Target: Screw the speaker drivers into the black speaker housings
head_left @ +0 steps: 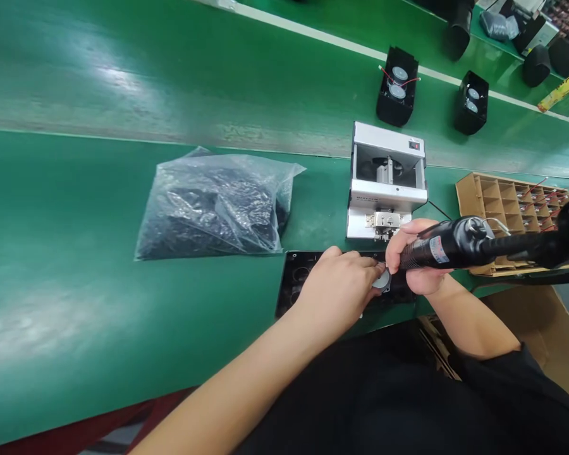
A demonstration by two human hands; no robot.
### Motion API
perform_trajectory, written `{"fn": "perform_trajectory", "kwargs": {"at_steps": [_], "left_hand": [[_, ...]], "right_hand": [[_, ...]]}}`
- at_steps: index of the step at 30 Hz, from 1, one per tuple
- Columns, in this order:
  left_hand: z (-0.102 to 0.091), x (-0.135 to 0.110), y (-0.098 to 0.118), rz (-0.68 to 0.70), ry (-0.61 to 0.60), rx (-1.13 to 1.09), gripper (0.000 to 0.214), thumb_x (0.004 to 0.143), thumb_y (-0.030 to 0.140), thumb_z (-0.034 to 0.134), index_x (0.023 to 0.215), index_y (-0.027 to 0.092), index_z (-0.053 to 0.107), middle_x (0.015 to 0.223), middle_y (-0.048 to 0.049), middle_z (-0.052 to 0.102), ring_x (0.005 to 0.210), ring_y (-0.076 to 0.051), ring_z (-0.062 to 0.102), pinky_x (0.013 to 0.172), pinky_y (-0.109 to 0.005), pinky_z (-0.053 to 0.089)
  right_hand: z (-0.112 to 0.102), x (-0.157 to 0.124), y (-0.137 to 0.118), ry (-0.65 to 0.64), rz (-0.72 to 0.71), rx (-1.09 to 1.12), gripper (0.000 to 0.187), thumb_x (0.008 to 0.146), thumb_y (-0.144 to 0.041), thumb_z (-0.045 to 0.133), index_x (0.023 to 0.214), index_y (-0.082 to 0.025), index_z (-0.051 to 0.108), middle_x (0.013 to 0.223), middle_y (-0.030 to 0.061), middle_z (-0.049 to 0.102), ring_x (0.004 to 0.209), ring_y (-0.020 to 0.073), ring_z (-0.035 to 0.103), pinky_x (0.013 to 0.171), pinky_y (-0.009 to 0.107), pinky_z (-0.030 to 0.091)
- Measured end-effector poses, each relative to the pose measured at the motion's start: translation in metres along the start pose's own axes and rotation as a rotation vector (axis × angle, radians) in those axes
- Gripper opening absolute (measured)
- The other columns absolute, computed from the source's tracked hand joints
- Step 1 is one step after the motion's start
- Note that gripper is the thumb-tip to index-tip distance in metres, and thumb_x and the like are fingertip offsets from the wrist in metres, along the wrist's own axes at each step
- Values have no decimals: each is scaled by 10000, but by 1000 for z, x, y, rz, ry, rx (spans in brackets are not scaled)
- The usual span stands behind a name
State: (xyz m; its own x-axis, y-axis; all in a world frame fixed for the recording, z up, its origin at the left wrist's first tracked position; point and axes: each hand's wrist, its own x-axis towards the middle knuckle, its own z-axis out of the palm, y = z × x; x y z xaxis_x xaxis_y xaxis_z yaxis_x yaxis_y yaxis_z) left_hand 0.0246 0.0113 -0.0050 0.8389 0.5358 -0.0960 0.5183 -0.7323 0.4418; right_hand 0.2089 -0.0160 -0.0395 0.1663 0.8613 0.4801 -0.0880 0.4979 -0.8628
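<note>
My right hand [422,253] is wrapped round a black electric screwdriver [446,245], which is tilted and points down to the left. My left hand [339,281] is closed, its fingertips gripping a small round grey speaker [383,280]. That speaker sits over a shallow black plastic housing [289,278] lying flat on the bench in front of me. The screwdriver's tip is hidden behind my right hand, close to the speaker. Just beyond both hands stands a silver screw feeder [386,189] with a metal pick-up end facing me.
A clear plastic bag [215,205] of dark parts lies left of the feeder. On the right, a divided cardboard box [497,196] holds parts with red wires. Two black speaker boxes [389,104] sit on the far strip. An open carton [545,335] stands beside me.
</note>
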Motion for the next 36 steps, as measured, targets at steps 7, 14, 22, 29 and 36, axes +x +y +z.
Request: {"fn": "perform_trajectory", "kwargs": {"at_steps": [7, 14, 22, 29, 36], "left_hand": [[3, -4, 3, -13, 16, -7, 195, 987, 222, 803, 1179, 218, 838, 1100, -55, 875, 1028, -292, 807, 755, -408, 394], [12, -9, 1, -13, 46, -11, 265, 995, 259, 831, 1259, 246, 810, 1208, -54, 875, 1030, -257, 814, 739, -377, 390], [16, -10, 0, -17, 72, -50, 298, 984, 296, 859, 1275, 251, 807, 1177, -37, 876, 1010, -260, 816, 739, -385, 401], [17, -9, -1, -5, 103, -57, 297, 969, 291, 863, 1259, 251, 818, 1146, -39, 879, 989, -256, 814, 721, -383, 409], [15, -8, -2, -9, 76, -70, 302, 991, 289, 850, 1290, 252, 824, 1225, -47, 882, 1066, -283, 827, 767, -386, 464]], "right_hand": [[10, -4, -6, 91, -16, -73, 714, 861, -950, 623, 1170, -307, 647, 616, -47, 682, 411, 176, 573, 418, 318, 496], [15, 39, -66, 171, -54, -10, 550, 1062, -784, 468, 1382, -360, 613, 740, -59, 694, 440, 153, 595, 423, 298, 526], [37, 89, -51, 116, -111, -111, 535, 980, -835, 551, 1248, -376, 617, 636, -73, 608, 393, 166, 497, 381, 326, 409], [46, 87, -44, 127, -43, -60, 636, 916, -897, 617, 1229, -347, 667, 613, -76, 644, 376, 168, 485, 349, 332, 365], [35, 58, -83, 218, -64, -50, 552, 1044, -791, 510, 1348, -369, 695, 708, -44, 669, 451, 162, 578, 407, 305, 520]]}}
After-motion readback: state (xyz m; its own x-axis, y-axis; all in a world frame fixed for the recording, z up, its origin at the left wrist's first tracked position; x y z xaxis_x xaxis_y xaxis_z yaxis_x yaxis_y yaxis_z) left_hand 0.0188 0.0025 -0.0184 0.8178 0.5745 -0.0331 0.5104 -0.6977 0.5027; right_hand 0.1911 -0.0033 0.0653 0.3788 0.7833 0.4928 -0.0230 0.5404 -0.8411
